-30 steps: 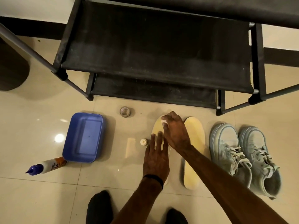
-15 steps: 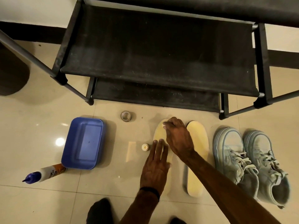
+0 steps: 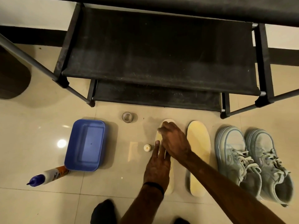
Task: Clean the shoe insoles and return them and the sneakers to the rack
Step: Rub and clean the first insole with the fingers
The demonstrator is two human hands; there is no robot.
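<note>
Left hand (image 3: 157,168): fingers straight, pressing left insole (image 3: 169,180) flat on floor.
Right hand (image 3: 174,141): fingers curled at its toe; contents unclear.
Insole axis: toe toward rack (image 3: 158,52), upper frame.
Room: right insole (image 3: 199,157) just beside.

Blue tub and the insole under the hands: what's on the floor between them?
In the head view, a small white cap stands between the blue tub and the insole, close beside that insole; otherwise bare tile.

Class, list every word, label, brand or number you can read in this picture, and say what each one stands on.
No text can be read.
The bottle lying by the blue tub carries a printed label: too blurred to read.
The sneakers show no legible brand mark.
</note>
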